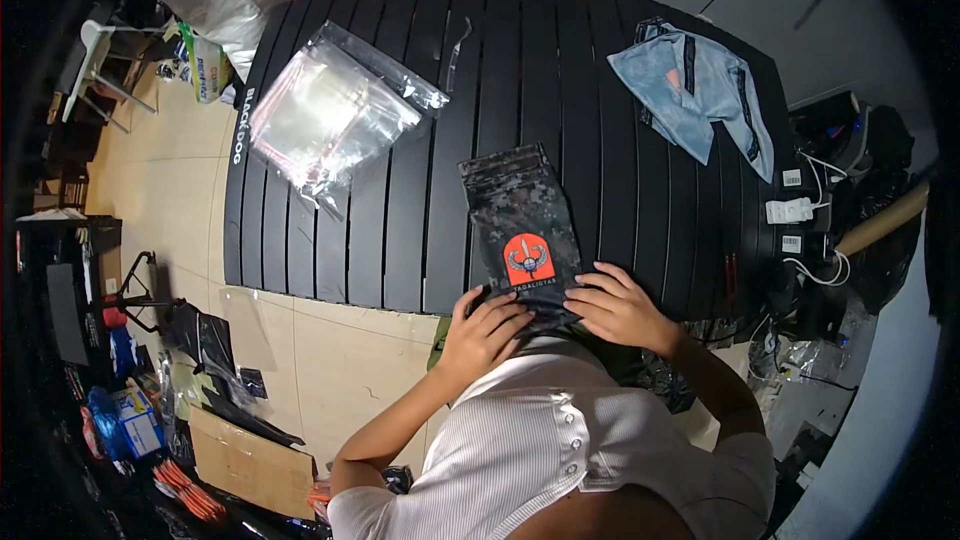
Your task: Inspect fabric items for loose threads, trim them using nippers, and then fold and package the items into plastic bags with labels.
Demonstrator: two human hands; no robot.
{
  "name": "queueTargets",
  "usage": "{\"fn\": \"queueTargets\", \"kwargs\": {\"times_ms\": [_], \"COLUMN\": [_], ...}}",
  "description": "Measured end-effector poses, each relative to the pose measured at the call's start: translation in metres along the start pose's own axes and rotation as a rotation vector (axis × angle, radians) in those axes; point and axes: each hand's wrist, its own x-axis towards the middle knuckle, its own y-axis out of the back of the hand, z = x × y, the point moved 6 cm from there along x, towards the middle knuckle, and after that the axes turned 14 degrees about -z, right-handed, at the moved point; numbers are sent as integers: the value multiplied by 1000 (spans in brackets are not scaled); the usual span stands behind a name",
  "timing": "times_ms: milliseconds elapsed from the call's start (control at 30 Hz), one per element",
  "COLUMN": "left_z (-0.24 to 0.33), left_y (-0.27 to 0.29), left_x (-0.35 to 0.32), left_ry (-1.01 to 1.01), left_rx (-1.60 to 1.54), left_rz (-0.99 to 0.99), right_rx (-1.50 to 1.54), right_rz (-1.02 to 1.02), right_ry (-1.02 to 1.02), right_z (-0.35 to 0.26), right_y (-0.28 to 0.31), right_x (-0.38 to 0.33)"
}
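Observation:
A flat piece of dark digital-camouflage cloth [515, 208] lies at the table's near edge, its far end tilted slightly left. It carries a red arched emblem [528, 260] with a grey winged design. My left hand [486, 332] rests on its lower left edge, fingers stretched out and thumb apart. On the lower right edge lies my right hand [622, 310], with its fingers spread flat. Part of the cloth's near end is hidden between my hands and my white shirt. Neither hand lifts the cloth off the table.
Clear plastic bags [330, 115] are piled on the left of the black slatted table [400, 240]. A crumpled light-blue cloth [700, 90] with black bands lies at the far right. A white plug [790, 210] with cables sits by the right edge. A cardboard piece [245, 460] lies on the floor.

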Motion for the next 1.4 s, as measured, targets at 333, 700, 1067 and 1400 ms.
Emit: {"fn": "queueTargets", "kwargs": {"times_ms": [333,700,1067,1400], "left_z": [-74,-124,-137,-124], "left_y": [56,72,77,70], "left_x": [42,85,93,106], "left_ry": [514,499,375,452], "left_rx": [-789,-204,-221,-395], "left_rz": [268,360,280,-147], "right_rx": [942,859,453,223], "right_rz": [212,311,275,-226], "right_ry": [-324,-472,-366,-148], "right_z": [73,138,140,121], "right_y": [47,29,47,39], "right_x": [64,109,123,131]}}
